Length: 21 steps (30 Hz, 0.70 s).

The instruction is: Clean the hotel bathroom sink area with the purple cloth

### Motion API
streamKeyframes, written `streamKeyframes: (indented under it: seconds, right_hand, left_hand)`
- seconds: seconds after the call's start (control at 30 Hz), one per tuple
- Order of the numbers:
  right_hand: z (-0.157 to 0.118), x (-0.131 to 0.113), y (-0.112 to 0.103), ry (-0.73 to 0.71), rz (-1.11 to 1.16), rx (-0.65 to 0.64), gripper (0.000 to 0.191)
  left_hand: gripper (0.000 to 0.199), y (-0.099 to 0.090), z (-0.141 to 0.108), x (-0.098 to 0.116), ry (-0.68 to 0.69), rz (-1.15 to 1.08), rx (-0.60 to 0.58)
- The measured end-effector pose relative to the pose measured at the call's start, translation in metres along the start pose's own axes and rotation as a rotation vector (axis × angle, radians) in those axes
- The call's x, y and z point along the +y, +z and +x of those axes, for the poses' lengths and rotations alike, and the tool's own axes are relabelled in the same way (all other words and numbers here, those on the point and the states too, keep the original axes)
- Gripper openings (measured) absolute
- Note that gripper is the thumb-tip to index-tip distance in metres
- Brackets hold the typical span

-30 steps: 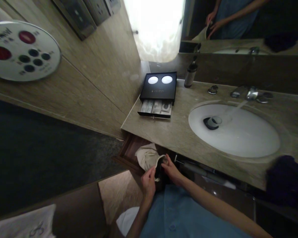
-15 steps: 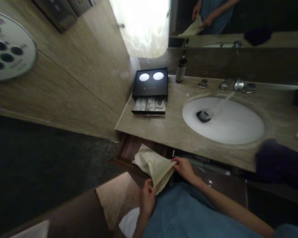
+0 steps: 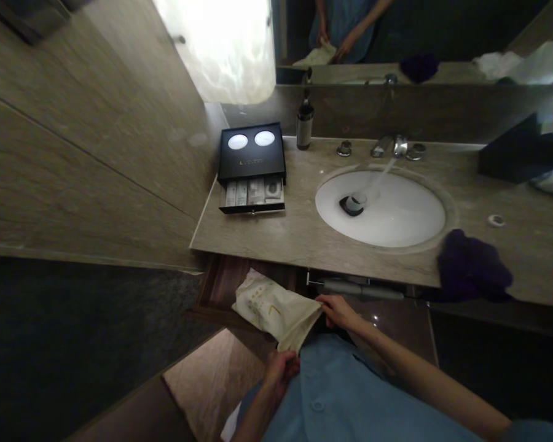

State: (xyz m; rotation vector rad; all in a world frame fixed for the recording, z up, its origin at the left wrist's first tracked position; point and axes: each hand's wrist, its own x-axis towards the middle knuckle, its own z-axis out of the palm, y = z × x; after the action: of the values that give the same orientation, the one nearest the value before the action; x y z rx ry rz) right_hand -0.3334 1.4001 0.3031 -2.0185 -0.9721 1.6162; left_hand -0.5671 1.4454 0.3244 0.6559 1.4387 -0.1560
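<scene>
A cream cloth bag with gold printing is stretched between both hands, above the open wooden drawer below the counter. My left hand pinches the bag's near corner, fingers closed. With thumb and fingers, my right hand grips the opposite corner of the same edge. The bag's far end lies over the drawer. What is inside the bag, if anything, cannot be seen.
On the counter stands a black box with its small drawer pulled out, beside a pump bottle. Water runs from the faucet into the sink. A purple cloth hangs over the front edge.
The bag has been pulled straighter and flatter, so its printing now shows. My left hand has moved slightly down and right. The camera view has shifted to the right.
</scene>
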Motion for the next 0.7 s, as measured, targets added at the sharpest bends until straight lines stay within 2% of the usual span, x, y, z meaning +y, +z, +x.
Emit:
streamKeyframes:
  seconds: [0.07, 0.13, 0.23, 0.3, 0.37, 0.43, 0.5, 0.53, 0.57, 0.6, 0.63, 0.67, 0.7]
  right_hand:
    - [0.0, -0.004, 0.007, 0.0, 0.066, -0.021, 0.04]
    - [0.006, -0.01, 0.017, 0.006, -0.025, 0.104, 0.031]
    - [0.014, -0.015, 0.022, 0.02, -0.154, 0.271, 0.03]
    - [0.012, -0.014, 0.015, -0.022, -0.16, 0.236, 0.03]
    - [0.006, -0.008, 0.001, -0.083, -0.163, 0.141, 0.032]
    - [-0.001, -0.001, -0.014, -0.065, -0.156, 0.022, 0.039]
    - [-0.003, 0.002, -0.023, -0.003, -0.172, -0.044, 0.045]
    - [-0.003, 0.002, -0.026, 0.013, -0.193, -0.045, 0.046]
    - [-0.002, 0.001, -0.027, 0.002, -0.226, -0.024, 0.046]
    - [-0.001, -0.001, -0.028, -0.039, -0.261, 0.016, 0.046]
    - [0.0, -0.003, -0.029, -0.1, -0.292, 0.055, 0.047]
    - [-0.001, -0.005, -0.031, -0.172, -0.315, 0.076, 0.049]
    - [-0.004, -0.006, -0.036, -0.248, -0.334, 0.079, 0.05]
  left_hand:
    - [0.035, 0.001, -0.002, 0.004, -0.01, -0.049, -0.01]
    - [0.047, 0.001, -0.005, 0.009, 0.032, -0.071, -0.037]
    - [0.051, -0.004, -0.006, 0.013, 0.12, -0.016, -0.058]
    - [0.047, -0.013, -0.005, 0.011, 0.13, 0.052, -0.072]
    - [0.042, -0.027, -0.005, 0.009, 0.135, 0.11, -0.11]
    - [0.036, -0.043, -0.005, 0.01, 0.146, 0.205, -0.194]
    - [0.027, -0.053, -0.003, 0.021, 0.161, 0.404, -0.3]
    - [0.02, -0.054, 0.0, 0.031, 0.22, 0.512, -0.28]
    - [0.017, -0.052, 0.004, 0.044, 0.337, 0.605, -0.213]
    - [0.021, -0.047, 0.011, 0.059, 0.506, 0.681, -0.128]
    - [0.029, -0.039, 0.019, 0.075, 0.73, 0.706, -0.012]
    - [0.04, -0.028, 0.028, 0.091, 0.933, 0.735, -0.032]
    - [0.045, -0.017, 0.039, 0.107, 1.063, 0.77, -0.151]
